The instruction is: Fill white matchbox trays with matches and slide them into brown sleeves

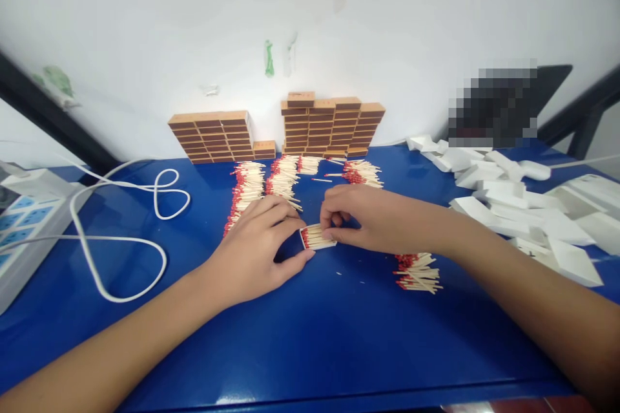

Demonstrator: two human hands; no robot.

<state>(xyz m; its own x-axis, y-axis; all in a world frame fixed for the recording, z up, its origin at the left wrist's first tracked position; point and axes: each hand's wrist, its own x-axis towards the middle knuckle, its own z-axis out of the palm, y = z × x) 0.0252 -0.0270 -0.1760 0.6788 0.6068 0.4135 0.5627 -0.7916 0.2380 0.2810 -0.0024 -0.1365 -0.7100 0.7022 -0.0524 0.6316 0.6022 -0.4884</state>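
A small white matchbox tray lies on the blue table, with a layer of red-tipped matches in it, heads to the left. My left hand brackets the tray's left end, index finger at the upper corner and thumb along the near edge. At the other end, my right hand is closed in a pinch, its fingertips on the bare ends of the matches. Loose match piles lie beyond my left hand, a further pile behind my right wrist, and another pile under my right forearm.
Brown matchboxes stand against the wall in a left stack and a taller right stack. White folded paper pieces heap up on the right. A white cable loops beside a power strip at left.
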